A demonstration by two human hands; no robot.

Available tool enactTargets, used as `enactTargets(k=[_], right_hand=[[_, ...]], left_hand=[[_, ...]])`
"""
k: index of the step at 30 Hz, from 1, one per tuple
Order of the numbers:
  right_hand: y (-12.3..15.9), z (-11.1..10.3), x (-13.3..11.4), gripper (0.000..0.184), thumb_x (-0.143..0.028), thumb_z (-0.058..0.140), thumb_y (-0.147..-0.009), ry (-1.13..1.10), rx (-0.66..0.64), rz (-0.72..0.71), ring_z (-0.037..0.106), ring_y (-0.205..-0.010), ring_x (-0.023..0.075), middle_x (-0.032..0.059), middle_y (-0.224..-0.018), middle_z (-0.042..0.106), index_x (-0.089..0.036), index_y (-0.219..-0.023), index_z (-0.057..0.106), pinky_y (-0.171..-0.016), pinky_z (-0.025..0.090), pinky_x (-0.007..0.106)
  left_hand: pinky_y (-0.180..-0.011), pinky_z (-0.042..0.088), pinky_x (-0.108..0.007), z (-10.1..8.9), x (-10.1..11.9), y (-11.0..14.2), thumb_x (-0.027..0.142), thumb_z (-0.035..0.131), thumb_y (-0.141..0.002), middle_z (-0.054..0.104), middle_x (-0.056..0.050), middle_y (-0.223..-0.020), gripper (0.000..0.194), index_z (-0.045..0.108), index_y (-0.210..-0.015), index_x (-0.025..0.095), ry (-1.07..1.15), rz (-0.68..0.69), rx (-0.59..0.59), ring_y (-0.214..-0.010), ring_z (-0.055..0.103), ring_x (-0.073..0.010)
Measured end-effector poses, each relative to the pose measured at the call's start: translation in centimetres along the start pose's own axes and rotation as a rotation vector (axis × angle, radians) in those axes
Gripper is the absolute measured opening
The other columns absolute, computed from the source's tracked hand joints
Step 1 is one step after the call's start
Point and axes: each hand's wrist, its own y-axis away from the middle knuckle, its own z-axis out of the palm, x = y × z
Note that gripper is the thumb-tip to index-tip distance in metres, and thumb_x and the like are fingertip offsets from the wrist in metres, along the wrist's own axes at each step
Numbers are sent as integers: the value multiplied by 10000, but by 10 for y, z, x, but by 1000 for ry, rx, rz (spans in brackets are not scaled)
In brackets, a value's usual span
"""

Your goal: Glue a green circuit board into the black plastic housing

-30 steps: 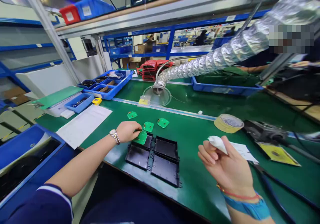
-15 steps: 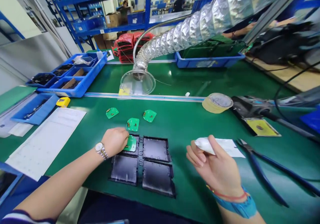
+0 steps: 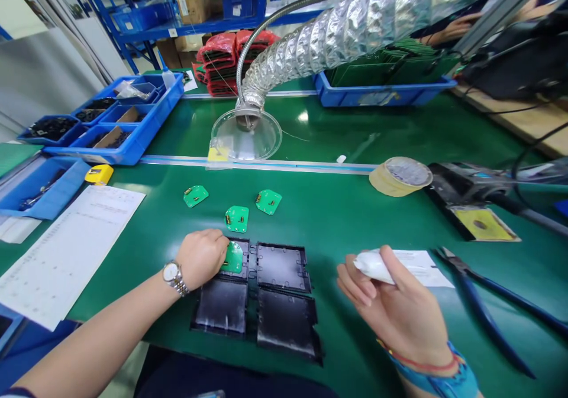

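Left hand [image 3: 202, 259] curled, fingertips at edge of green circuit board [image 3: 234, 258], firmness of hold unclear. Board sits in upper-left bay of black plastic case [image 3: 283, 268]. Board looks light, stiff, probably brittle; take by edges. Right hand [image 3: 390, 309] pinches soft white tube [image 3: 374, 266] between thumb and fingers, off table. Three more boards [image 3: 236, 219] lie loose just beyond case.

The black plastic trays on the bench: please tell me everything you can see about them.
Four shallow rectangular black plastic trays, joined two by two along a central strip, lie open side up on the green bench mat. Their surface looks glossy. The left hand holds a green circuit board over the upper-left tray.
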Motion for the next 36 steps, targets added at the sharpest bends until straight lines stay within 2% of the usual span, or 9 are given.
enactTargets(k=[14, 17, 21, 24, 27, 31, 36], right_hand=[[-2, -6, 2, 478, -477, 610, -839, 41, -14, 9, 297, -452, 117, 6, -464, 329, -175, -483, 506, -433, 291, 264], [-2, -5, 2, 478, -474, 613, -837, 46, -12, 0, 295, -450, 118, 7, -460, 324, -178, -477, 506, -432, 289, 267], [-3, -5, 1, 462, -472, 625, -829, 38, 11, 11, 301, -457, 118, 7, -471, 332, -179, -491, 510, -438, 300, 268], [-5, -5, 1, 469, -482, 624, -828, 49, 19, 9, 306, -457, 120, 7, -468, 331, -178, -491, 504, -437, 303, 270], [-6, -5, 2, 456, -471, 628, -830, 50, 38, -2, 311, -456, 118, 6, -470, 336, -176, -503, 508, -438, 306, 268], [-5, -3, 2, 459, -465, 629, -830, 54, 44, 12, 321, -463, 118, 6, -473, 341, -171, -501, 502, -442, 314, 265], [-5, -3, 2, 450, -469, 615, -840, 42, 48, 29, 325, -462, 115, 5, -476, 348, -168, -522, 512, -443, 318, 260]], left_hand=[[-552, 418, -284, 3, 2, 2, 185, 484, -863, 650, -54, -729, 179, 656, -822, 161, -91, 47, 49, -667, 585, -181], [-573, 456, -286, -1, 2, 10, 212, 480, -879, 676, -64, -822, 186, 655, -883, 153, -79, 33, 136, -697, 597, -180], [-686, 503, -293, -13, -2, 30, 247, 422, -920, 681, -68, -900, 242, 644, -956, 157, 6, 60, 251, -763, 602, -170], [-858, 498, -338, -17, -4, 45, 291, 444, -917, 681, -69, -972, 253, 638, -1008, 156, 131, 148, 235, -887, 610, -182], [-990, 427, -415, -10, -1, 52, 325, 461, -910, 658, -73, -1097, 291, 620, -1088, 159, 174, 185, 199, -1019, 589, -207], [-1029, 382, -423, 0, 5, 52, 381, 477, -900, 640, -49, -1159, 325, 619, -1118, 186, 154, 207, 176, -1081, 562, -211], [-1033, 353, -427, 3, 7, 50, 404, 496, -889, 638, -19, -1167, 329, 622, -1113, 200, 137, 194, 166, -1063, 561, -209]])
